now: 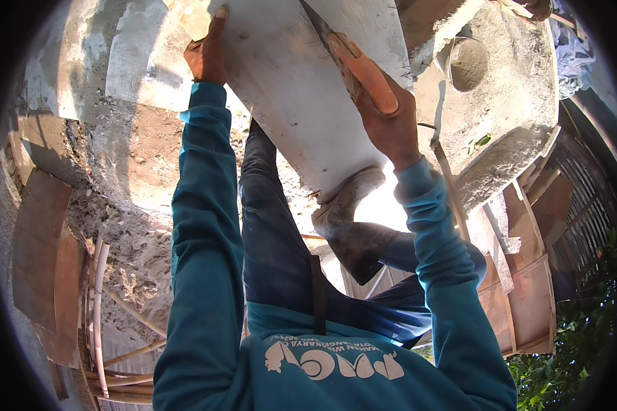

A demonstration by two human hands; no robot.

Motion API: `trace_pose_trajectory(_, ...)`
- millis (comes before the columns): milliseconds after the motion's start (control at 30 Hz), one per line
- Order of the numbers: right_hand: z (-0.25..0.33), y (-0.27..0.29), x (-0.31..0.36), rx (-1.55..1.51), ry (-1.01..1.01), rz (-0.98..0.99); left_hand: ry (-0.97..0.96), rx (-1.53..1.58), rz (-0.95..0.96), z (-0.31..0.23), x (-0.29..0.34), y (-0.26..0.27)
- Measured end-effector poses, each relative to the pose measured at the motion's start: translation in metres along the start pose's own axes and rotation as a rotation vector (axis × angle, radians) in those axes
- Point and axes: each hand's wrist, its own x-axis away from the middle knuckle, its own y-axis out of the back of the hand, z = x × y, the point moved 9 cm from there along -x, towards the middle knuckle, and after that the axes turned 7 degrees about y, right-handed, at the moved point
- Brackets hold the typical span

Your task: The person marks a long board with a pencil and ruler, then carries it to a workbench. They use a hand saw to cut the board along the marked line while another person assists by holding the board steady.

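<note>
A wide grey-white board slants across the upper middle, its near end under my boot. My left hand is closed on the board's left edge, with the thumb stretched along it. In my right hand is the orange handle of a handsaw. The saw's dark blade runs up and left over the board, and its far end goes out of the picture at the top. From this view I cannot tell how deep the teeth sit in the board.
To the right is a rough concrete slab with a round hollow. Brown sheets and bamboo poles lie at the left. Broken rubble ground lies beside my left arm. Corrugated metal and leaves are at the right.
</note>
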Motion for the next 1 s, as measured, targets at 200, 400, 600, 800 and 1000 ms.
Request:
trace_pose_trajectory(200, 0.045, 0.064, 0.1, 0.032, -0.271, 0.128, 0.107, 0.113, 0.022, -0.001, 0.001, 0.007)
trace_pose_trajectory(400, 0.016, 0.044, 0.07, -0.019, -0.273, 0.107, 0.114, -0.005, -0.052, 0.02, -0.02, 0.011)
trace_pose_trajectory(600, 0.006, 0.021, 0.043, -0.071, -0.227, 0.122, 0.095, 0.053, 0.035, -0.006, 0.013, -0.002)
trace_pose_trajectory(800, 0.058, 0.11, 0.175, 0.009, -0.388, 0.079, 0.077, -0.083, -0.024, -0.003, 0.003, 0.024)
trace_pose_trajectory(1000, -0.021, 0.005, 0.004, 0.014, -0.121, 0.006, -0.023, 0.024, 0.064, 0.011, -0.022, -0.013)
